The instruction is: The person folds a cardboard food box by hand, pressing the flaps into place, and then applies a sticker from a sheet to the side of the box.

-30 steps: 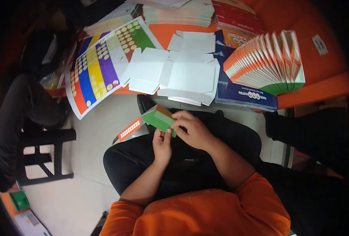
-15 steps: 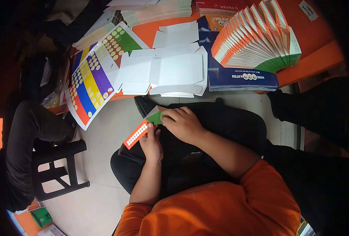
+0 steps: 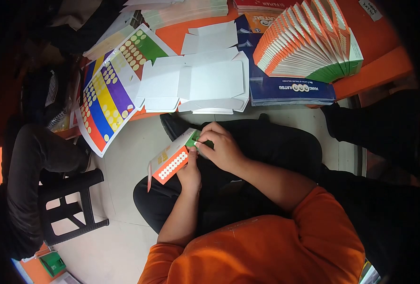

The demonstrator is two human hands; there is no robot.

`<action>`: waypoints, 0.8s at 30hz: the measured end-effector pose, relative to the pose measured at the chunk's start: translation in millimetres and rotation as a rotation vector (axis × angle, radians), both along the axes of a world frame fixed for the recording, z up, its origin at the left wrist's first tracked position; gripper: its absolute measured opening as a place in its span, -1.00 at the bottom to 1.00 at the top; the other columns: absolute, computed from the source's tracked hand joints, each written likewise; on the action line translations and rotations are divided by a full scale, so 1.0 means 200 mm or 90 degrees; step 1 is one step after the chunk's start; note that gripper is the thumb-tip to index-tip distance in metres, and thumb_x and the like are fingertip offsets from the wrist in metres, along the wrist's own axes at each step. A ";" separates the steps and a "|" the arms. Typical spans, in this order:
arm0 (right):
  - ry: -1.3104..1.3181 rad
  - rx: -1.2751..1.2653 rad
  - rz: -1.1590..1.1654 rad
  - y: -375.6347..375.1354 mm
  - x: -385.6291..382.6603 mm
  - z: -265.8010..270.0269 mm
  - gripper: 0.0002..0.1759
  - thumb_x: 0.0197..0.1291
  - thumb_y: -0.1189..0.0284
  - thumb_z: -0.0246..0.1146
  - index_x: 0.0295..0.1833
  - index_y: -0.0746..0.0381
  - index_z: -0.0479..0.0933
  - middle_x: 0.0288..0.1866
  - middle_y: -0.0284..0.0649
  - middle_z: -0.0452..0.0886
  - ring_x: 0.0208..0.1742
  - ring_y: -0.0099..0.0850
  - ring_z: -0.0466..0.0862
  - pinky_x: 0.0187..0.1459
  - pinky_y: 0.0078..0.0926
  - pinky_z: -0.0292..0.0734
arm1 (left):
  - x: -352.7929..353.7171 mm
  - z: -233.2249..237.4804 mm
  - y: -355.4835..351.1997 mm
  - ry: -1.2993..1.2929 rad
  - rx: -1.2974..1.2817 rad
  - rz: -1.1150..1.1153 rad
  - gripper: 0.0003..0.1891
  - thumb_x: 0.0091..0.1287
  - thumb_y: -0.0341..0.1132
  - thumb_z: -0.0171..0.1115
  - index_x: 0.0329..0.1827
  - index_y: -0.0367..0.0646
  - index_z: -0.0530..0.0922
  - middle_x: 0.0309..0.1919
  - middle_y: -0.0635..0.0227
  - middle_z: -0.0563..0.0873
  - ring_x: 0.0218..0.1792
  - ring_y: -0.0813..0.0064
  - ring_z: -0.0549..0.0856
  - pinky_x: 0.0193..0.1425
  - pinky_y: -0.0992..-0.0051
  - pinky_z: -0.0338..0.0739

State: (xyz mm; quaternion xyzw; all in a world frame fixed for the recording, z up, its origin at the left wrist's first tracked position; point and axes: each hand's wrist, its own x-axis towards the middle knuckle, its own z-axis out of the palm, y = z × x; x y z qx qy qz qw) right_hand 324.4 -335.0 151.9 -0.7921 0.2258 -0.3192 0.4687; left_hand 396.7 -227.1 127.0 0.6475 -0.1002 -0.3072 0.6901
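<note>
A small folding carton (image 3: 168,158) sits tilted above my lap. It has an orange side with rows of white dots, a pale printed panel and a green end. My left hand (image 3: 189,174) grips it from beneath, the thumb lying near the green end. The fingers of my right hand (image 3: 221,146) are bent and closed on the green end flap (image 3: 193,138). At the carton's lower left end, another flap (image 3: 149,179) sticks out.
White unfolded cartons (image 3: 214,80) lie on the orange table beside sheets of round stickers (image 3: 108,99). A fanned stack of orange-and-green cartons (image 3: 304,47) rests on blue printed cartons (image 3: 290,92). A black stool (image 3: 80,203) and a seated person's leg (image 3: 28,175) are at left.
The carton has turned and opened out from a narrow shape into a box, its pale printed panel now showing. My right hand's fingers have curled at the green end.
</note>
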 end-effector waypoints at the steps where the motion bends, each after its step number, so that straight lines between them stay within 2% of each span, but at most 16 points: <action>1: -0.001 0.006 0.005 0.01 0.00 0.00 -0.89 -0.02 0.53 0.28 -0.41 0.32 0.48 -0.31 -0.18 0.47 -0.27 -0.27 0.52 -0.21 -0.43 0.43 | -0.01 0.01 0.00 0.000 0.000 0.001 -0.78 0.31 -0.36 0.13 -0.06 -0.27 0.45 -0.20 0.35 0.55 -0.21 0.59 0.54 -0.05 0.58 0.45; 3: -0.002 0.011 0.011 0.01 0.00 0.00 -0.89 -0.02 0.54 0.28 -0.41 0.32 0.47 -0.31 -0.19 0.47 -0.27 -0.27 0.52 -0.22 -0.43 0.43 | -0.03 0.02 0.00 -0.046 0.005 -0.005 -0.79 0.33 -0.35 0.11 -0.07 -0.29 0.46 -0.18 0.33 0.56 -0.17 0.58 0.54 -0.03 0.58 0.43; 5: -0.033 -0.055 -0.039 0.02 0.01 0.01 -0.85 -0.10 0.51 0.30 -0.45 0.25 0.43 -0.34 -0.20 0.49 -0.36 -0.20 0.55 -0.37 -0.32 0.46 | -0.03 0.02 -0.01 -0.050 -0.007 -0.002 -0.79 0.33 -0.36 0.10 -0.07 -0.29 0.46 -0.18 0.33 0.56 -0.16 0.58 0.54 -0.03 0.58 0.43; 8: -0.051 -0.030 -0.041 0.02 0.01 0.00 -0.85 -0.09 0.49 0.30 -0.46 0.24 0.43 -0.33 -0.22 0.49 -0.36 -0.21 0.55 -0.38 -0.31 0.43 | -0.03 0.03 0.00 -0.071 0.003 -0.010 -0.79 0.34 -0.36 0.09 -0.07 -0.30 0.47 -0.18 0.33 0.57 -0.15 0.58 0.54 -0.03 0.57 0.43; 10: -0.014 -0.056 -0.030 0.02 0.00 0.01 -0.85 -0.07 0.47 0.29 -0.46 0.22 0.43 -0.32 -0.25 0.48 -0.33 -0.25 0.54 -0.35 -0.32 0.40 | -0.03 0.03 0.00 -0.086 0.025 -0.017 -0.79 0.34 -0.36 0.08 -0.06 -0.31 0.47 -0.19 0.33 0.57 -0.15 0.58 0.54 -0.03 0.57 0.43; 12: 0.024 -0.083 -0.014 0.02 0.00 0.03 -0.86 -0.06 0.45 0.28 -0.45 0.21 0.43 -0.31 -0.28 0.48 -0.31 -0.28 0.54 -0.32 -0.33 0.37 | -0.03 0.02 0.00 -0.095 -0.025 0.000 -0.81 0.34 -0.35 0.09 -0.11 -0.30 0.49 -0.21 0.33 0.58 -0.18 0.57 0.54 -0.04 0.58 0.42; 13: 0.043 -0.147 -0.014 0.02 -0.01 0.04 -0.86 -0.05 0.43 0.27 -0.44 0.19 0.43 -0.30 -0.31 0.47 -0.28 -0.32 0.52 -0.28 -0.34 0.33 | -0.03 0.01 0.01 -0.094 -0.024 0.005 -0.81 0.34 -0.35 0.09 -0.11 -0.30 0.49 -0.21 0.33 0.58 -0.18 0.57 0.54 -0.04 0.58 0.42; 15: 0.062 -0.211 -0.010 0.02 -0.01 0.04 -0.87 -0.03 0.41 0.26 -0.43 0.17 0.44 -0.29 -0.34 0.47 -0.25 -0.36 0.51 -0.24 -0.36 0.30 | -0.03 0.02 0.02 -0.250 0.035 -0.031 -0.84 0.33 -0.35 0.11 -0.18 -0.28 0.51 -0.24 0.34 0.58 -0.21 0.56 0.53 -0.06 0.58 0.41; 17: 0.059 -0.140 0.016 0.02 -0.01 0.01 -0.89 -0.02 0.41 0.25 -0.40 0.15 0.44 -0.28 -0.37 0.45 -0.22 -0.39 0.49 -0.19 -0.38 0.26 | -0.03 0.04 0.03 -0.238 0.070 -0.042 -0.85 0.32 -0.35 0.13 -0.20 -0.27 0.52 -0.25 0.34 0.58 -0.22 0.56 0.53 -0.07 0.57 0.41; 19: 0.058 -0.136 0.025 0.02 -0.02 0.02 -0.89 -0.02 0.41 0.25 -0.39 0.15 0.44 -0.28 -0.37 0.46 -0.22 -0.39 0.49 -0.19 -0.37 0.26 | -0.02 0.05 0.04 -0.225 0.106 -0.055 -0.85 0.31 -0.34 0.15 -0.22 -0.26 0.52 -0.27 0.35 0.58 -0.23 0.56 0.52 -0.08 0.56 0.40; 22: 0.052 -0.129 0.015 0.02 -0.02 0.03 -0.89 -0.02 0.42 0.26 -0.40 0.17 0.46 -0.28 -0.37 0.47 -0.22 -0.40 0.50 -0.18 -0.40 0.27 | -0.03 0.04 0.04 -0.159 0.041 -0.039 -0.85 0.29 -0.37 0.15 -0.16 -0.27 0.51 -0.24 0.34 0.58 -0.19 0.55 0.52 -0.02 0.55 0.39; 24: 0.046 -0.125 -0.005 0.02 0.00 0.04 -0.89 -0.03 0.44 0.28 -0.40 0.19 0.48 -0.28 -0.37 0.49 -0.22 -0.41 0.51 -0.18 -0.43 0.28 | -0.03 0.01 0.03 -0.030 -0.133 -0.009 -0.80 0.29 -0.40 0.13 -0.07 -0.27 0.47 -0.17 0.33 0.55 -0.11 0.55 0.51 0.05 0.55 0.38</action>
